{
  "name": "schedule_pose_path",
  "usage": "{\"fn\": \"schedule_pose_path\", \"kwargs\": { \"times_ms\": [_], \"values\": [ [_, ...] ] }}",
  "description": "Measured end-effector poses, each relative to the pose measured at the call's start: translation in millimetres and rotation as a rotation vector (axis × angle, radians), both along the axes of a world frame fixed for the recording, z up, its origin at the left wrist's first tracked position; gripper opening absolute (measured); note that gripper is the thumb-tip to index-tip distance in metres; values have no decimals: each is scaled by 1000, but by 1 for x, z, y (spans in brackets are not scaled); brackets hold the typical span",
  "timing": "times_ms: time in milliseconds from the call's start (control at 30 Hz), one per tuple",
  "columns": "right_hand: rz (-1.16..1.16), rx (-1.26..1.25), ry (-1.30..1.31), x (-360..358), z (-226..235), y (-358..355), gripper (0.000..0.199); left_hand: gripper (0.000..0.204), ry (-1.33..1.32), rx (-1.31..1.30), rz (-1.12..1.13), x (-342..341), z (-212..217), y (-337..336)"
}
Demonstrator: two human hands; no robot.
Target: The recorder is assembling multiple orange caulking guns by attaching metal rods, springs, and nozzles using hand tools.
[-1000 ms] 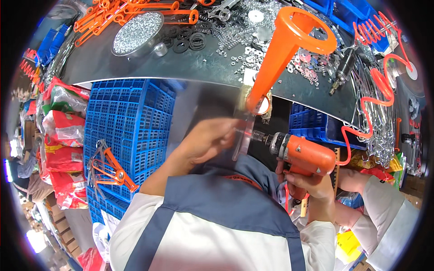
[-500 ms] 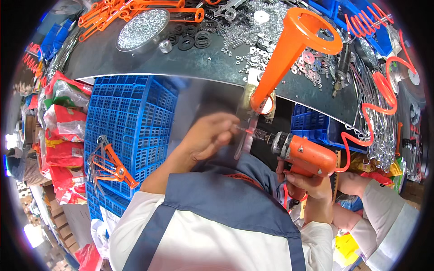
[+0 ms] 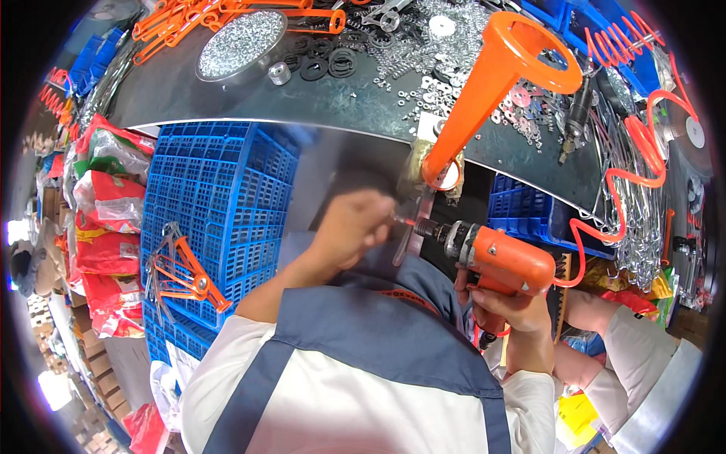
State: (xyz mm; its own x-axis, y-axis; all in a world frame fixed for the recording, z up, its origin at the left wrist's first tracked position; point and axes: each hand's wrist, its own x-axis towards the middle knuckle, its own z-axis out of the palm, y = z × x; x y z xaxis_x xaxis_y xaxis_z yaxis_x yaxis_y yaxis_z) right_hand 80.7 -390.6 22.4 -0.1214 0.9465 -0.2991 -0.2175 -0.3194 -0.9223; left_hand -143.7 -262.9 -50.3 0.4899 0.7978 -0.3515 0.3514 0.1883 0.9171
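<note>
Washers and rings are littering the grey counter (image 3: 227, 94) above a blue crate (image 3: 219, 197). Left hand (image 3: 352, 227) is pinching a small metal strip (image 3: 404, 238) at the drill's tip; right hand (image 3: 503, 306) is gripping the orange drill (image 3: 503, 257) below an orange funnel (image 3: 491, 83).

orange drill (image 3: 505, 261), orange funnel (image 3: 491, 83), blue latticed crates (image 3: 219, 204), grey bench (image 3: 227, 94)

You are in a small assembly workshop: your metal bench (image 3: 227, 98) is strewn with washers (image 3: 423, 83), nuts and black rubber rings (image 3: 325, 64), with a round dish of small screws (image 3: 240, 44) on it. Blue plastic crates (image 3: 219, 197) stand below, an orange coiled air hose (image 3: 635, 166) hangs at your right, and orange plastic parts (image 3: 227, 11) lie heaped at the back
</note>
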Motion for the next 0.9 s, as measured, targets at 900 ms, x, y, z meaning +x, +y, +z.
{"fn": "schedule_pose_path", "kwargs": {
  "times_ms": [900],
  "values": [
    [174, -327, -694, 19, 85, 85, 46, 74, -118, 762, 21, 69, -27, 30]
  ]
}}
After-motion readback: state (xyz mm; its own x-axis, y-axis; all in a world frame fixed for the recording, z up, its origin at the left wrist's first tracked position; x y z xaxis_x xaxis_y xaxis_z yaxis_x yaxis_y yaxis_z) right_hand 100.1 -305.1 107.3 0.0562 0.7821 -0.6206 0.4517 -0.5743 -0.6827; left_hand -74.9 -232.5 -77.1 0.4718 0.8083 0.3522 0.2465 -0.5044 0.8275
